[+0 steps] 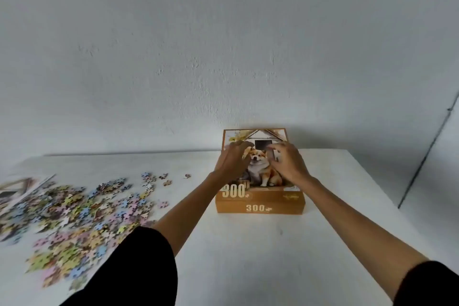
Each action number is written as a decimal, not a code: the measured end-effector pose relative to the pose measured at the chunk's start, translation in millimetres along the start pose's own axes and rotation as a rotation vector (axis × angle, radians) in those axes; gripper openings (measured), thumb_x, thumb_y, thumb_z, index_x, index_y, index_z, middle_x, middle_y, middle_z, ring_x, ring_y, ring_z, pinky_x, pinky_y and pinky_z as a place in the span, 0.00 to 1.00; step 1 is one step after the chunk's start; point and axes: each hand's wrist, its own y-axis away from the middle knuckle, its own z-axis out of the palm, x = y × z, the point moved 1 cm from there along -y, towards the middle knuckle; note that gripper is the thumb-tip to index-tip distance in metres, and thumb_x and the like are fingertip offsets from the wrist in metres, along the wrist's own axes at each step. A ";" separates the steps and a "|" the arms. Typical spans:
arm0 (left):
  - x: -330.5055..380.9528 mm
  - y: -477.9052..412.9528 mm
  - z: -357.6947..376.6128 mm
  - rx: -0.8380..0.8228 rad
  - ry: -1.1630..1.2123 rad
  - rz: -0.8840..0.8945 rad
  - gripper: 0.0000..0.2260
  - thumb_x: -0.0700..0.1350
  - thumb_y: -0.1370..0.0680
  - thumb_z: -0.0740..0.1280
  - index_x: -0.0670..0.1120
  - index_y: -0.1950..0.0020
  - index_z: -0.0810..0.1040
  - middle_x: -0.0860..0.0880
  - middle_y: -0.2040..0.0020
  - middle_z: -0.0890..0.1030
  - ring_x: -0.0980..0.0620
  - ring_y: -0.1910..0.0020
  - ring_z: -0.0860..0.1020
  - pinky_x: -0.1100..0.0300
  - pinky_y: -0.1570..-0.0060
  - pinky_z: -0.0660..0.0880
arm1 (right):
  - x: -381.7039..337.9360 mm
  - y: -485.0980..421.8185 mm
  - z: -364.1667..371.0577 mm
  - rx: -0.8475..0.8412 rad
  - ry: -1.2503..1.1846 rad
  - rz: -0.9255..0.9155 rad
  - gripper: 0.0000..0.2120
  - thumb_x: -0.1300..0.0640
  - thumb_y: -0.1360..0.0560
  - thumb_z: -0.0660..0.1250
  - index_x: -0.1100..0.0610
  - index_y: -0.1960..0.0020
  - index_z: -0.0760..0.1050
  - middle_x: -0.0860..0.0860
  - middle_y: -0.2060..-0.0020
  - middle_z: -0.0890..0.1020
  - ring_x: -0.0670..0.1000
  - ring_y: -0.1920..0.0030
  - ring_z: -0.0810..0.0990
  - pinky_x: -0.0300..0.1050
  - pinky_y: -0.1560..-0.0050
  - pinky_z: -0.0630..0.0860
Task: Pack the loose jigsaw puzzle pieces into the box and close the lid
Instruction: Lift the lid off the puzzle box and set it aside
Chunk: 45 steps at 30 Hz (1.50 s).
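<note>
An orange puzzle box [260, 204] marked "300" stands on the white table near the back wall, its dog-picture lid on top. My left hand [232, 160] rests over the lid's left part with fingers spread. My right hand [288, 161] hovers over the lid's right part, fingers curled and apart. Whether either hand grips the lid edge is unclear. A wide heap of loose, many-coloured puzzle pieces [82, 216] lies on the table to the left of the box, with a few stray pieces [167, 182] nearer to it.
A printed picture sheet [17, 190] lies at the far left edge, partly under pieces. The white table [248, 251] ends at the grey wall behind the box and drops off at the right. A dark cable [427, 154] runs down the right wall.
</note>
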 end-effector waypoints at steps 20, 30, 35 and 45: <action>-55.0 21.4 21.5 0.039 0.195 -0.400 0.31 0.59 0.31 0.70 0.55 0.31 0.64 0.41 0.25 0.48 0.36 0.28 0.56 0.43 0.33 0.64 | 31.7 17.2 5.7 -0.193 -0.268 0.324 0.29 0.48 0.28 0.67 0.49 0.30 0.63 0.58 0.29 0.64 0.60 0.29 0.60 0.53 0.34 0.64; -43.7 34.9 16.7 0.006 0.484 -0.408 0.31 0.53 0.28 0.69 0.55 0.29 0.60 0.40 0.32 0.68 0.41 0.36 0.71 0.52 0.42 0.74 | 18.5 36.2 -4.2 -0.118 -0.492 0.353 0.28 0.51 0.29 0.69 0.49 0.31 0.66 0.52 0.28 0.65 0.55 0.27 0.60 0.53 0.30 0.62; -27.7 65.6 2.9 0.034 0.486 -0.369 0.30 0.52 0.28 0.69 0.55 0.28 0.60 0.41 0.31 0.68 0.43 0.36 0.71 0.53 0.42 0.74 | -3.2 64.8 -19.8 -0.100 -0.476 0.334 0.29 0.52 0.29 0.69 0.49 0.30 0.64 0.52 0.28 0.65 0.54 0.27 0.60 0.52 0.30 0.62; -9.8 148.2 6.8 0.043 0.560 -0.394 0.32 0.51 0.28 0.69 0.57 0.28 0.59 0.43 0.31 0.66 0.46 0.37 0.71 0.58 0.48 0.76 | -21.2 141.9 -18.1 -0.117 -0.457 0.302 0.29 0.53 0.30 0.70 0.48 0.31 0.64 0.48 0.30 0.67 0.49 0.29 0.62 0.42 0.36 0.61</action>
